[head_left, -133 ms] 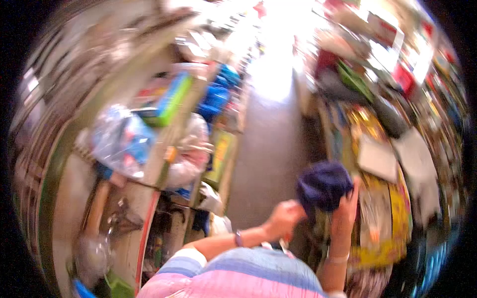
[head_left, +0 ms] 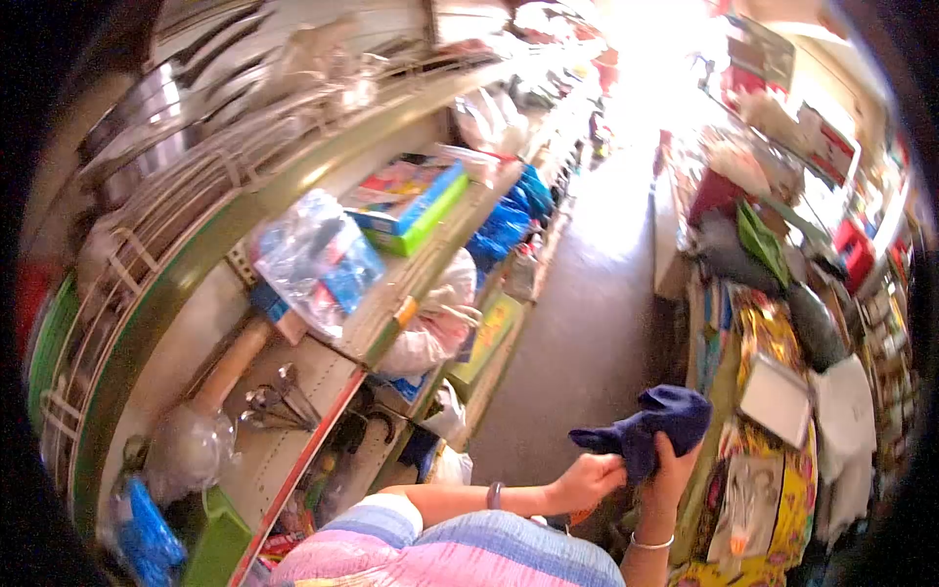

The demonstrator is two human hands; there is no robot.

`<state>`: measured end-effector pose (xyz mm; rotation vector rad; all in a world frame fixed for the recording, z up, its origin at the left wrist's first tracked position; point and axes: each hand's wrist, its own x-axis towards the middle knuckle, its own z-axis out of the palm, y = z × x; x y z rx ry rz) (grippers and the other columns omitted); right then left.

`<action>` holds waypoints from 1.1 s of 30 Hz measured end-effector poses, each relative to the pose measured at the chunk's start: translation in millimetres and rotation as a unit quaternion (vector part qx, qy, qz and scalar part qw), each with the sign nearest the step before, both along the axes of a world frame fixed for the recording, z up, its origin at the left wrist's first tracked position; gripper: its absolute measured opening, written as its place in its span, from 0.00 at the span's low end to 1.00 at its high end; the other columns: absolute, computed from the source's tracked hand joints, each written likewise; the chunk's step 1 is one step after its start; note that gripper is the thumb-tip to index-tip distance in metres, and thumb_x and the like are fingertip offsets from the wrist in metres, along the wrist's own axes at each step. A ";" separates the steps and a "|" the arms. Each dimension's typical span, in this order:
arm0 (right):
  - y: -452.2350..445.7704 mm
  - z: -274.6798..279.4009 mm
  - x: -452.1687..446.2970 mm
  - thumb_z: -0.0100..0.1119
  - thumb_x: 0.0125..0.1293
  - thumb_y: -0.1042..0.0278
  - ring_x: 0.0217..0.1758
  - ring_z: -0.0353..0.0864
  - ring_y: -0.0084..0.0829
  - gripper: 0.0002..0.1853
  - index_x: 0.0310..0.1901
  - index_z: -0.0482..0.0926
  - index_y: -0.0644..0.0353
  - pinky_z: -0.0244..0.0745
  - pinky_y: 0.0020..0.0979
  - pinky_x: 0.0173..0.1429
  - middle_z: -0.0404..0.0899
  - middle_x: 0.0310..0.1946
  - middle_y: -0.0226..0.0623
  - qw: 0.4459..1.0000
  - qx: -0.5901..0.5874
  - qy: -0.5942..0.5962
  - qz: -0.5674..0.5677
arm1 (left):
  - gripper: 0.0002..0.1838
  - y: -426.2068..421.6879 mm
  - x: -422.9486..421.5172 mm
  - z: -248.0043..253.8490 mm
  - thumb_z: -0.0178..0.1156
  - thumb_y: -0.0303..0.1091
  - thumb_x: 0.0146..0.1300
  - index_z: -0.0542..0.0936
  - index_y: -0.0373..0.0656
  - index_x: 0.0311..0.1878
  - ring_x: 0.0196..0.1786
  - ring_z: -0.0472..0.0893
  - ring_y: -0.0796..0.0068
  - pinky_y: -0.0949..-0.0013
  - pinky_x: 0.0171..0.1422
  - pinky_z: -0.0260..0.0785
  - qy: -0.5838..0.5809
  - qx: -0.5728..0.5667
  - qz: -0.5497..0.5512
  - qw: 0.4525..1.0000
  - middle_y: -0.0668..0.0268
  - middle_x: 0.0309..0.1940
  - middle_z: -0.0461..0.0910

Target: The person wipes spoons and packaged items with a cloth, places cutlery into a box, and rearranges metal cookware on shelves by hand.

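Note:
A dark blue cloth (head_left: 650,430) is bunched up in front of my body, one pointed end sticking out to the left. My right hand (head_left: 673,474) is wrapped around its lower right side, thumb up against the fabric. My left hand (head_left: 589,484) is closed, its curled fingers right beside the cloth's lower left edge. What those fingers hold, if anything, is hidden. A small orange patch shows just under my left hand, too blurred to name.
Left shelves (head_left: 303,430) hold a plastic-wrapped pack (head_left: 318,259), a blue-green box (head_left: 411,210) and metal utensils (head_left: 279,401). An aisle floor (head_left: 577,323) runs ahead into bright light. At right, a crowded counter carries a white tray (head_left: 776,396) and a green item (head_left: 763,240).
My view has turned, so the shelves and aisle sit further right and lower. The cloth has gone from a rounded bunch to a longer shape with its end pointing left.

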<state>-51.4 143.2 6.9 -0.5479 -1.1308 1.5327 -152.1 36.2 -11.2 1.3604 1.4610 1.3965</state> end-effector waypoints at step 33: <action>39.7 39.2 -18.5 0.57 0.61 0.70 0.49 0.74 0.30 0.17 0.51 0.72 0.64 0.66 0.33 0.59 0.75 0.47 0.37 0.997 -0.001 0.063 -0.046 | 0.08 -54.7 -26.2 83.1 0.54 0.29 0.58 0.74 0.38 0.24 0.21 0.74 0.60 0.66 0.26 0.63 0.254 0.040 0.186 0.948 0.58 0.17 0.71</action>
